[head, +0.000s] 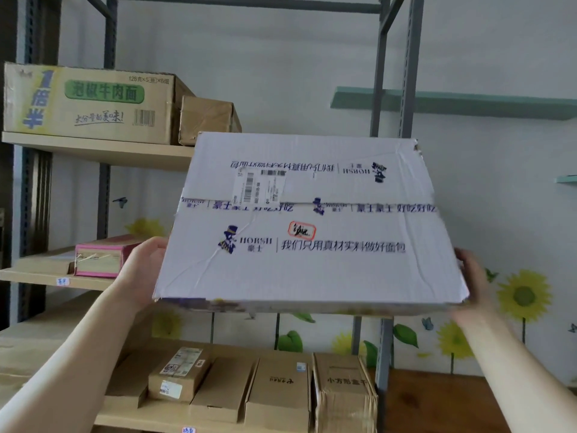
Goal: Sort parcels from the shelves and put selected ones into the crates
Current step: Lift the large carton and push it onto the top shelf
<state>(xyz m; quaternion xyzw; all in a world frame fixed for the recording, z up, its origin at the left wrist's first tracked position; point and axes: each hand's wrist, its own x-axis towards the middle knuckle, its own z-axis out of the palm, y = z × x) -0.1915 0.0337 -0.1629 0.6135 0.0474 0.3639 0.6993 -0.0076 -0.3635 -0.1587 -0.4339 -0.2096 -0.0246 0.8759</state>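
A large flat white carton (312,226) with blue HORSH print, branded tape and a shipping label on top fills the middle of the head view. It is held in the air in front of the shelving, top face tilted toward me. My left hand (142,270) grips its left edge. On the opposite edge, my right hand (473,282) holds the near corner, fingers partly hidden behind the box. No crate is in view.
Metal shelving (382,98) with wooden boards stands behind. A big noodle carton (90,104) and a small brown box (207,118) sit on the upper board. A pink-edged box (100,260) lies on the middle board. Several brown parcels (278,392) line the lower board.
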